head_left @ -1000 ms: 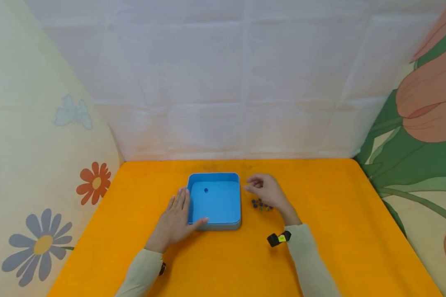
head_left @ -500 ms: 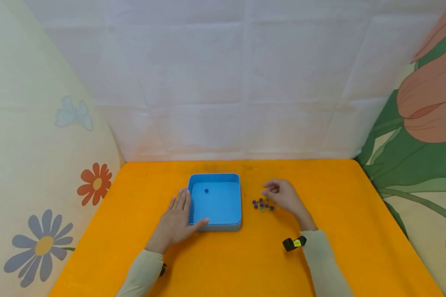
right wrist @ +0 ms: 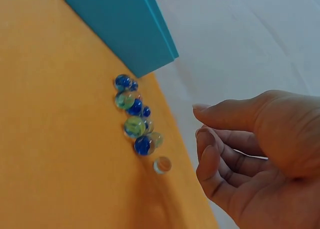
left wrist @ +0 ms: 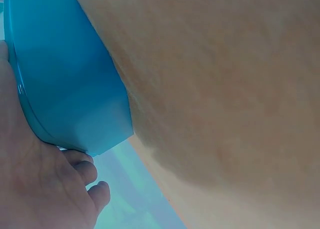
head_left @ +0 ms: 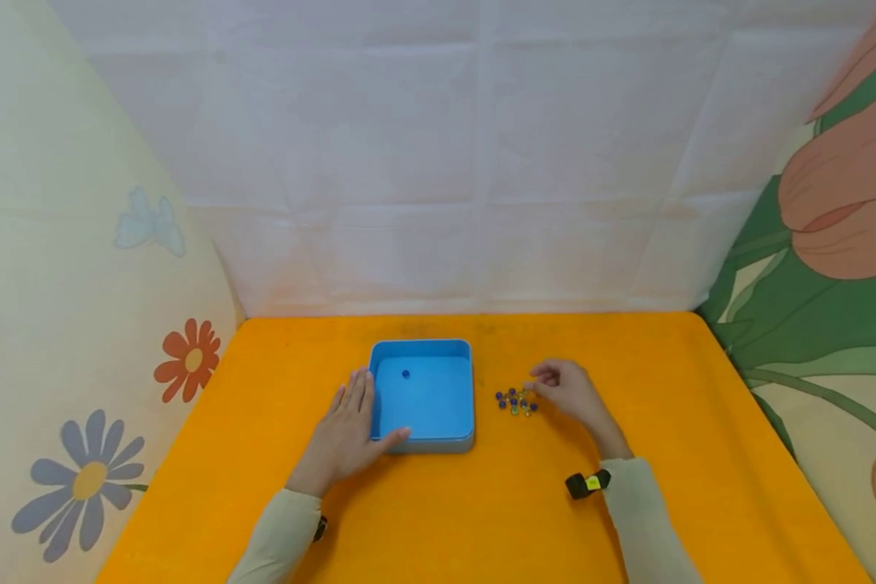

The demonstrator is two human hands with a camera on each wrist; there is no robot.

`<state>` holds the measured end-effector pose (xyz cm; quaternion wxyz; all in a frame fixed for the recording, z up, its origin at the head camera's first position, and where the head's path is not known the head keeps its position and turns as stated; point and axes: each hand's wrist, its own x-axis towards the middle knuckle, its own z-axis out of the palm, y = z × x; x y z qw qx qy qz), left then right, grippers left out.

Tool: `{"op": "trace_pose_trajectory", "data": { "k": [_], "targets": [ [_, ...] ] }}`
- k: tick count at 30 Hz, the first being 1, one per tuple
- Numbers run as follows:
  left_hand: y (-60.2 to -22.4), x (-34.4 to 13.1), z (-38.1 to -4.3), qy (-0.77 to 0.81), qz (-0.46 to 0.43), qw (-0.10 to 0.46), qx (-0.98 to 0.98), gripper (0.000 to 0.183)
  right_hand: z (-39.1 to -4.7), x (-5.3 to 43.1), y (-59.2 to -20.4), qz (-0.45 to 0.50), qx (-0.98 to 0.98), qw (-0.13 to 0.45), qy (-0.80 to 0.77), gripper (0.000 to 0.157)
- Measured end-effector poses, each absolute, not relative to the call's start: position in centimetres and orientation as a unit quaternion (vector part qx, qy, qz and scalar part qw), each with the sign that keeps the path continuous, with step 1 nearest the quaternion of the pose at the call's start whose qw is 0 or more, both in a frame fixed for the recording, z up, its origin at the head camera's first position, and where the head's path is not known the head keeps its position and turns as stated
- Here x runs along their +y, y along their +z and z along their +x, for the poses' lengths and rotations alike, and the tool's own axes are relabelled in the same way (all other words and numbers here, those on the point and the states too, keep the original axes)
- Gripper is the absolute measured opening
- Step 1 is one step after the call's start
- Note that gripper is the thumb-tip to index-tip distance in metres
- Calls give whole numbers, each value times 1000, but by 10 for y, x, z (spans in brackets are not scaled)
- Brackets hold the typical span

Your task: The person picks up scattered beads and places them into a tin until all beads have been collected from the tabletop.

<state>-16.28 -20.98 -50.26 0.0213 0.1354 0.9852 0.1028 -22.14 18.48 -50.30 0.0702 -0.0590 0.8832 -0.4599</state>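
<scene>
In the head view my left hand (head_left: 345, 434) lies along the left side of a square blue box (head_left: 473, 405), fingers straight and thumb across its near rim. The left wrist view has the box wall (left wrist: 65, 74) against the palm. One dark blue marble (head_left: 405, 374) sits inside the box. To the box's right, several blue and clear marbles (head_left: 514, 402) are clustered on the table. My right hand (head_left: 569, 397) hovers at the right edge of this cluster. Its thumb and loosely bent fingers show a gap with nothing in it in the right wrist view.
An orange cloth covers the table (head_left: 438, 519). White cloth (head_left: 438, 162) hangs behind its far edge, with flower-printed cloths (head_left: 80, 324) at both sides. A single clear marble (right wrist: 162, 165) lies at the end of the cluster nearest the right hand.
My right hand has moved right and slightly nearer to me, from beside the box's right rim to the far side of the marble cluster. The left hand and box stay in place.
</scene>
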Motion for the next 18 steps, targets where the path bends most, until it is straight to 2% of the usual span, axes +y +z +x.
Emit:
{"op": "trace_pose_trajectory", "data": {
  "k": [18],
  "targets": [
    [-500, -209, -162, 104, 136, 22, 985, 117, -215, 198, -518, -41, 885, 88, -455, 24]
  ]
}}
